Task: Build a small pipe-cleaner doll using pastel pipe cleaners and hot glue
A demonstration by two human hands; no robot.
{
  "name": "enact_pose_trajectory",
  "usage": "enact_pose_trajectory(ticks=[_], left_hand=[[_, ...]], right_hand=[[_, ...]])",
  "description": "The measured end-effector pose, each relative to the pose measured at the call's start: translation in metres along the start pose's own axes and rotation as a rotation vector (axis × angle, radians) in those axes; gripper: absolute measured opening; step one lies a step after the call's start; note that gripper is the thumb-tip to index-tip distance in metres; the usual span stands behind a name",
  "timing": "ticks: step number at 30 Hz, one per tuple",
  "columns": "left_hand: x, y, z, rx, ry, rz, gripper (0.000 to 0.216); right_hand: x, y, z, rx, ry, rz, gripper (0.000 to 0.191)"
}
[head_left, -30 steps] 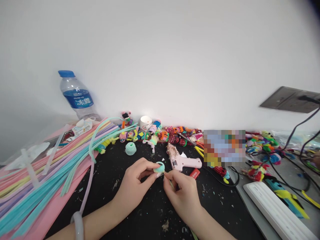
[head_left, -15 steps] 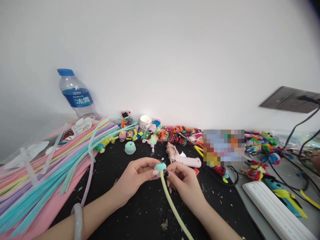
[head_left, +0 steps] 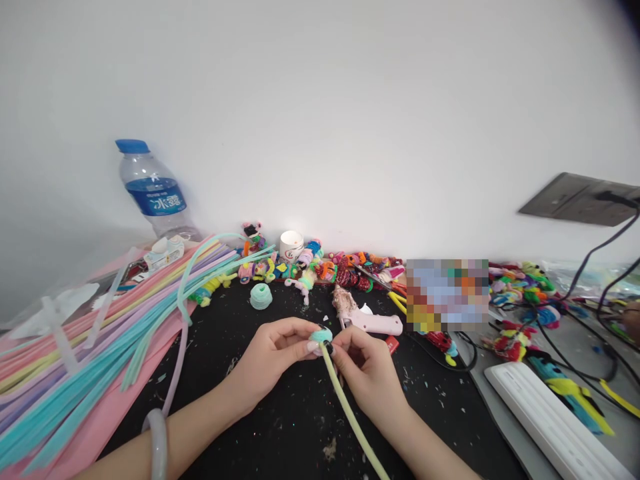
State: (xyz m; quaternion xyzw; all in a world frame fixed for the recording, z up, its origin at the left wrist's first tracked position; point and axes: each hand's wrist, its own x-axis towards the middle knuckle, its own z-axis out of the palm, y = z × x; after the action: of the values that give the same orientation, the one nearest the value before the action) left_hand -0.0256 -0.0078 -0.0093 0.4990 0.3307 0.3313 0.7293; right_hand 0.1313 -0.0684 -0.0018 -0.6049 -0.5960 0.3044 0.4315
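Note:
Between my two hands is a small mint-green coil of pipe cleaner (head_left: 321, 335). My left hand (head_left: 280, 348) grips its left side, thumb and fingers pinched together. A pale yellow pipe cleaner (head_left: 347, 407) runs from the coil down toward the lower right. My right hand (head_left: 369, 370) pinches this yellow strand where it meets the coil; the fingertips partly hide that spot. Beyond my hands, a second mint-green coil (head_left: 261, 297) rests on the black mat (head_left: 295, 427). A pink glue gun (head_left: 367, 317) lies past my right hand.
Long pastel pipe cleaners (head_left: 100, 353) spread over the left side. A water bottle (head_left: 155, 190) leans on the wall behind them. Finished colourful figures (head_left: 305, 270) and a paper cup (head_left: 291, 247) line the back. To the right lie a white power strip (head_left: 555, 413) and black cables (head_left: 600, 250).
My right hand's fingers have shifted slightly at the base of the yellow strand. The coil has tilted a little; my left hand has hardly moved.

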Motion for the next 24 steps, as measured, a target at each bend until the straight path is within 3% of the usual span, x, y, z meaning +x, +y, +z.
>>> enact_pose_trajectory(ticks=[6, 14, 18, 24], left_hand=[[0.003, 0.0, 0.0, -0.039, 0.035, 0.029, 0.018], [0.003, -0.001, 0.0, 0.134, 0.06, 0.095, 0.019], [0.001, -0.002, 0.0, 0.234, 0.083, 0.166, 0.016], [-0.005, -0.003, 0.001, 0.423, 0.143, 0.355, 0.012]], right_hand=[[-0.003, -0.004, -0.002, -0.135, -0.029, -0.161, 0.009], [-0.003, 0.003, -0.005, -0.321, -0.037, -0.258, 0.002], [-0.005, 0.004, -0.002, -0.35, -0.013, -0.32, 0.015], [-0.01, 0.003, 0.005, -0.407, 0.039, -0.336, 0.016]])
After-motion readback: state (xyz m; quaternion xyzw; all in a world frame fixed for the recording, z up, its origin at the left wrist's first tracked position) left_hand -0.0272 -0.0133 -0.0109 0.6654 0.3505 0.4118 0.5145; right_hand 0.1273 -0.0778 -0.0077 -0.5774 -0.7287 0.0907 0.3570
